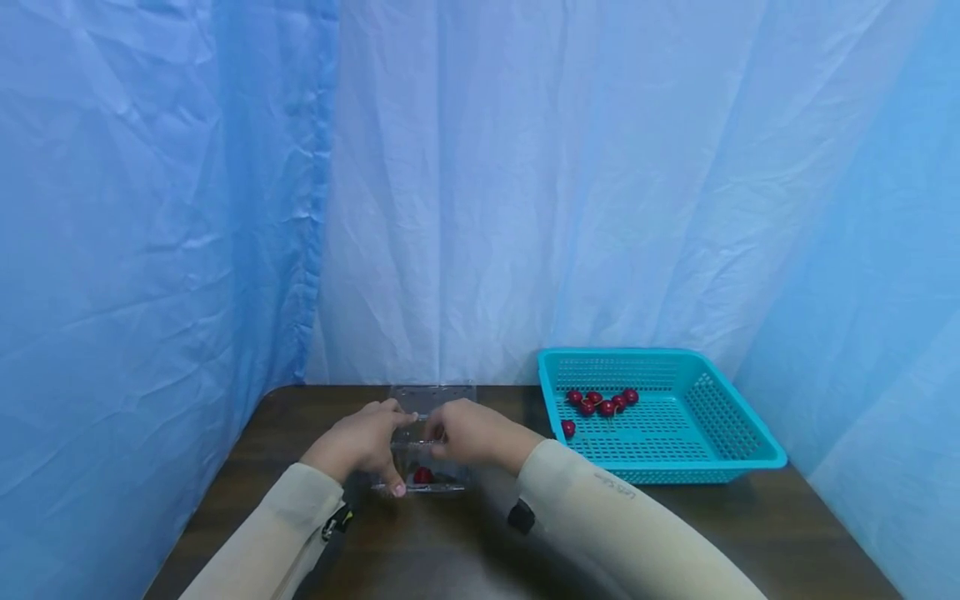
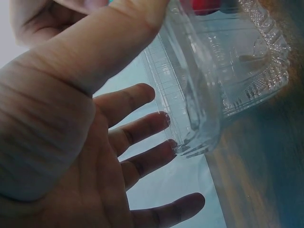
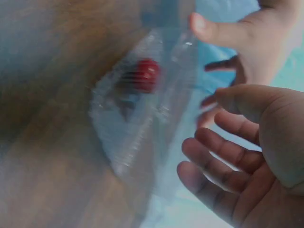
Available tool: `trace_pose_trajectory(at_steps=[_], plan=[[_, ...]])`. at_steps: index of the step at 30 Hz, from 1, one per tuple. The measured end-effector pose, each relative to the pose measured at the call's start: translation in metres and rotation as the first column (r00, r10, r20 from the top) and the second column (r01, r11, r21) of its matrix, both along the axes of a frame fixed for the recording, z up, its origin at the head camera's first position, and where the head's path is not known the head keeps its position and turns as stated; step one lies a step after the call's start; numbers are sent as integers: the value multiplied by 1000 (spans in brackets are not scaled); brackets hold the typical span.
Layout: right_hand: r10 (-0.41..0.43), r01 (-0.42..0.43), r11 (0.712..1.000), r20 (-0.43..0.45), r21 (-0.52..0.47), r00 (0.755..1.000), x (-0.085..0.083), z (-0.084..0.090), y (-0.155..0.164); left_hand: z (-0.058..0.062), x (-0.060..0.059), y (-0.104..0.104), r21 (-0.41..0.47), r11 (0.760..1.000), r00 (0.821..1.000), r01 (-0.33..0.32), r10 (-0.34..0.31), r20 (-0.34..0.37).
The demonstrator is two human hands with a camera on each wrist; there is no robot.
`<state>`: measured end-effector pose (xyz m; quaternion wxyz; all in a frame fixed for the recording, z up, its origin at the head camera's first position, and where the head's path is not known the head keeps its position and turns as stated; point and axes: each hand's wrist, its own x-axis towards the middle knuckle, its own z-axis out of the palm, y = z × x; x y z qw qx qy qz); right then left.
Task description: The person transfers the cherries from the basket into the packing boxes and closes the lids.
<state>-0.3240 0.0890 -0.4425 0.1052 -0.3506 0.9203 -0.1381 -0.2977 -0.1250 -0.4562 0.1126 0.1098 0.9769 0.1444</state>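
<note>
Resting spread, nearly straight fingers against the clear plastic box (image 1: 453,487), the left hand (image 1: 366,439) flanks at least one cherry (image 1: 423,475) lying inside; the right hand (image 1: 477,429) hovers over it, fingers loosely bent, nothing visibly held. Work looks barely begun: the lid (image 1: 435,398) stands raised, and several cherries (image 1: 607,408) lie in the turquoise basket (image 1: 667,477) off to the right.

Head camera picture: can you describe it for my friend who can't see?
A person's left hand and right hand are at a clear plastic box with red fruit inside, on a dark table. A turquoise basket of cherries sits to the right, blue curtains behind.
</note>
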Motion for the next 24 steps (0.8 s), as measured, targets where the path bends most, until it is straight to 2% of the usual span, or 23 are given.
trace_pose_trajectory(at_steps=[5, 15, 19, 24], plan=[[-12, 12, 999, -15, -35, 1000, 0, 19, 12, -2, -2, 0, -1, 1000, 1000, 5, -5, 8], [-142, 141, 986, -2, -84, 990, -15, 61, 50, -3, -1, 0, 11, 999, 999, -36, 36, 0], [-209, 207, 973, -9, -98, 978, -27, 75, 73, -3, -1, 1, 17, 999, 999, -40, 40, 0], [-318, 316, 942, 2, -111, 948, -47, 89, 107, -4, -1, 1, 31, 999, 999, -42, 42, 2]])
